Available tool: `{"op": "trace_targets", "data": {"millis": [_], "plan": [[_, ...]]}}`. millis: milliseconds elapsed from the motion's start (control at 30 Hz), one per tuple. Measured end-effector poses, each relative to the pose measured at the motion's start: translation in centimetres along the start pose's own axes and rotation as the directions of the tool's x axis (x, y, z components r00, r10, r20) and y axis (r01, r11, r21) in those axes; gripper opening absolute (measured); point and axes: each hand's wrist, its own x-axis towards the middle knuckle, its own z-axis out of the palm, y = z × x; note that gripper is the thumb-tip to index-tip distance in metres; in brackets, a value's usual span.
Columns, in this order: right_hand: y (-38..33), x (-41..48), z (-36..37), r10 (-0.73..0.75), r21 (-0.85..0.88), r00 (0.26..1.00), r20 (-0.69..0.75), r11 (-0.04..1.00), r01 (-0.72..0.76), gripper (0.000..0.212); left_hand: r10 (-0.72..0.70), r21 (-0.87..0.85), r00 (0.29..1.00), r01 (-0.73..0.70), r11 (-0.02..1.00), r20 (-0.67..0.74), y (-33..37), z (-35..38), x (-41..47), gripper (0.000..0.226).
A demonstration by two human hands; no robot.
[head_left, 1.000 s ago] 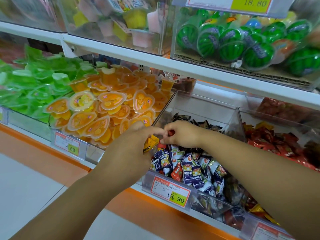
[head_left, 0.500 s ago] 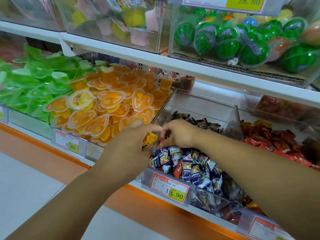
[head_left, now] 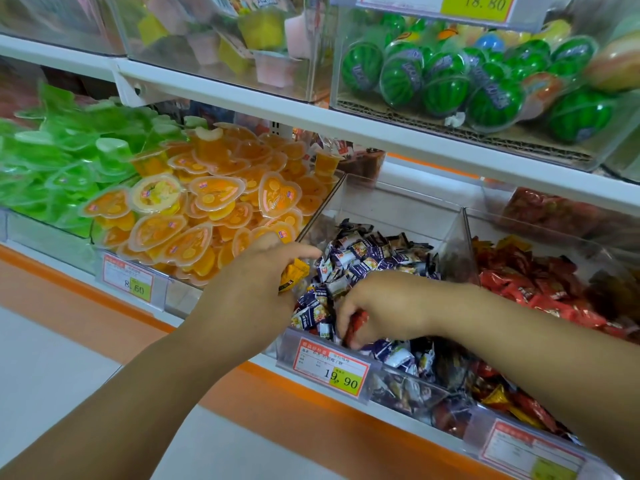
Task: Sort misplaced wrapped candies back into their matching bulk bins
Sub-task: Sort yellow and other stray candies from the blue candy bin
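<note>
A yellow foil-wrapped candy (head_left: pixel 293 274) is gripped in the curled left hand (head_left: pixel 258 282); a red wrapped candy (head_left: pixel 356 325), partly hidden, is pinched by the right hand (head_left: pixel 388 306).

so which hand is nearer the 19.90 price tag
Right. The right hand, gripping a red candy, is just above the price tag; the left hand, holding a yellow candy, is further up-left.

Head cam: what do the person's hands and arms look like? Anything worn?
Left hand and right hand are bare: no gloves, rings, watch or bands visible. Left forearm and right forearm are uncovered out to the frame edge, no sleeve in view. No markings or cables.
</note>
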Motion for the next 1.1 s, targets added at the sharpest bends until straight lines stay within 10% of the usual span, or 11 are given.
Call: {"op": "trace_targets", "data": {"millis": [200,500,667,833,1100], "plan": [[1.8,-4.3,-1.0,0.221,0.511,0.883,-0.413,0.859,0.024,0.002,0.01,0.002,1.0,-0.01,1.0,-0.007,0.3,0.0,0.0,0.042],[9.7,-13.6,-0.5,0.591,0.586,0.494,-0.638,0.789,-0.186,0.017,-0.032,0.019,0.999,0.033,0.999,-0.014,0.6,0.1,-0.1,0.041],[12.0,-15.9,1.0,0.701,0.671,0.555,-0.448,0.674,-0.309,0.021,-0.049,0.009,0.999,0.049,0.999,-0.02,0.5,0.2,-0.1,0.043],[9.6,-15.2,-0.4,0.648,0.64,0.5,-0.574,0.736,-0.22,0.011,-0.05,-0.003,0.999,0.05,0.999,0.008,0.2,0.0,-0.1,0.044],[-0.4,-3.0,-2.3,0.154,0.339,0.938,-0.31,0.94,-0.043,0.025,-0.02,-0.089,1.0,0.02,0.996,0.005,-0.1,-0.3,-0.4,0.043]]}}
